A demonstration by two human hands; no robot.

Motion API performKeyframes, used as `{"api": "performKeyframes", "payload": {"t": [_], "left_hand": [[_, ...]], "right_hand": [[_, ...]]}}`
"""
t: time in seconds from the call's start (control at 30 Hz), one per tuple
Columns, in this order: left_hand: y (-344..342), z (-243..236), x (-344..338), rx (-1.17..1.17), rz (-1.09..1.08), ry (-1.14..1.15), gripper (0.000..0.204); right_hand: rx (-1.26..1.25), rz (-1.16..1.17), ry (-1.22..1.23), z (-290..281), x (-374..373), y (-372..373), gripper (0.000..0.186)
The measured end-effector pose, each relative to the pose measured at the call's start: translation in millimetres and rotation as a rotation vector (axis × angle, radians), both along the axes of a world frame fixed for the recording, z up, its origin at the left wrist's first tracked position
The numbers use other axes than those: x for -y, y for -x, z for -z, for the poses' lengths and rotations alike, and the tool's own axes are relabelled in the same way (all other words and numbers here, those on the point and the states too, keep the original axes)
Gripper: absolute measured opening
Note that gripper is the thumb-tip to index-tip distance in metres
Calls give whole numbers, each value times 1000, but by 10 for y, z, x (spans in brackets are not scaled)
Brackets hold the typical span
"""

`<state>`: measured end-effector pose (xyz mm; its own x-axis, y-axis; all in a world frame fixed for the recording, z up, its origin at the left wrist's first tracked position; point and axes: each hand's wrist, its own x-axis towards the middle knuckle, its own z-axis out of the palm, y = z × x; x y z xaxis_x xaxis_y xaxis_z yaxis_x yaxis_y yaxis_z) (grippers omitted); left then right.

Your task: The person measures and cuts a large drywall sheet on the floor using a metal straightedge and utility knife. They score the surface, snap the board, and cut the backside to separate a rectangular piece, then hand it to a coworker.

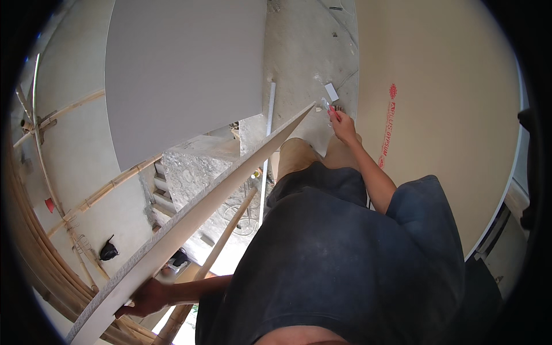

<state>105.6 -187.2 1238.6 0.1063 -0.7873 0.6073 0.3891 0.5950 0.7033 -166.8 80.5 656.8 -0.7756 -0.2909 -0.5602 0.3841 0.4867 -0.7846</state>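
Note:
A long, narrow strip of gypsum board (224,178) slants from the lower left up to the middle, its rough cut edge facing up. My left hand (150,298) grips it near its lower left end, the fingers partly hidden in shade. Close to the strip's far tip, my right hand (343,127) is closed around a utility knife (329,109) with a red handle. The knife's front end points up and left, just beside the tip. A small white offcut (331,92) lies on the floor beyond the knife.
Large gypsum boards flank me: a grey one (190,75) at left, a tan one (443,115) with red print at right. A long white metal strip (269,115) stands beyond my board. Bamboo poles (115,184) and a black bag (108,249) are at left.

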Motion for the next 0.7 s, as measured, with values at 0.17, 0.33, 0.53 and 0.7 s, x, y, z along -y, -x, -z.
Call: {"api": "performKeyframes", "payload": {"t": [0.17,0.33,0.53,0.7], "left_hand": [[476,-21,-48,30,172,-53,31],[761,58,270,-61,132,-64,38],[1011,697,826,-32,764,76,35],[1559,1135,1119,-99,760,129,28]], "right_hand": [[197,93,350,-73,-100,409,47],[35,15,-93,-97,-130,860,63],[871,314,507,-808,486,1505,63],[899,589,665,-866,1054,1988,29]]}}
